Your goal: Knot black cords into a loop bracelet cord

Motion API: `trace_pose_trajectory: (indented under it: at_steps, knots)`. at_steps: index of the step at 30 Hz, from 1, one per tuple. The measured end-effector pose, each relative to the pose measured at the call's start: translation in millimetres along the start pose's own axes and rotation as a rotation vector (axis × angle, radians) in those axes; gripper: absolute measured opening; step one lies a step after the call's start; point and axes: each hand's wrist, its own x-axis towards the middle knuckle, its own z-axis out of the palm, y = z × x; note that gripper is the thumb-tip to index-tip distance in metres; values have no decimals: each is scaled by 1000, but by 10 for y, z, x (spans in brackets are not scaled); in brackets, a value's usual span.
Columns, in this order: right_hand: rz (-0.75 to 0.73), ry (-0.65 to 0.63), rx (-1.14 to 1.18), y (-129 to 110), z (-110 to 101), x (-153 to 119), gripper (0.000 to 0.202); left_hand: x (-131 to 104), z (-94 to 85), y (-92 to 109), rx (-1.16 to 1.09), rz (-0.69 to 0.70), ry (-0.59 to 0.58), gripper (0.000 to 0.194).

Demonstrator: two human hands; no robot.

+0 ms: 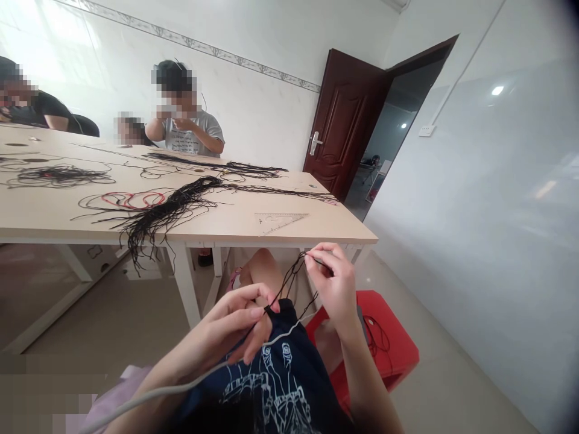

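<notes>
Above my lap, a thin black cord (288,276) runs between my two hands, with a loop or knot near the right one. My left hand (246,316) pinches the cord between thumb and forefinger, its other fingers curled below. Higher and to the right, my right hand (332,274) grips the cord at its fingertips. Loose strands hang under the right hand. A pale cable (181,386) passes across my left forearm and lap.
A big bundle of black cords (167,208) hangs over the front edge of the table (244,226). Nearby are red cord (133,199) and a clear set square (280,223). On my right stands a red stool (395,346) with cord on it. A person (192,129) sits across the table.
</notes>
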Motion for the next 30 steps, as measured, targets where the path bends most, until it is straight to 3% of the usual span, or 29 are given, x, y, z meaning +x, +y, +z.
trace_pose_trajectory:
  at_steps: [6,10,14,18,23,30]
  knots:
    - [22,163,-3,123,-84,140,15,-150,-259,272,301,-270,-20,25]
    - [49,115,74,111,-104,151,14,-89,-395,261,492,-346,-53,25]
    - [68,-60,170,40,-33,112,13,158,-292,46,427,-236,-58,23]
    - [81,-195,232,11,46,86,13,332,-81,-114,247,-86,115,23]
    - [105,-253,264,27,81,78,13,304,35,-127,209,13,263,20]
    - [103,-304,248,46,145,67,13,260,53,-192,202,203,516,20]
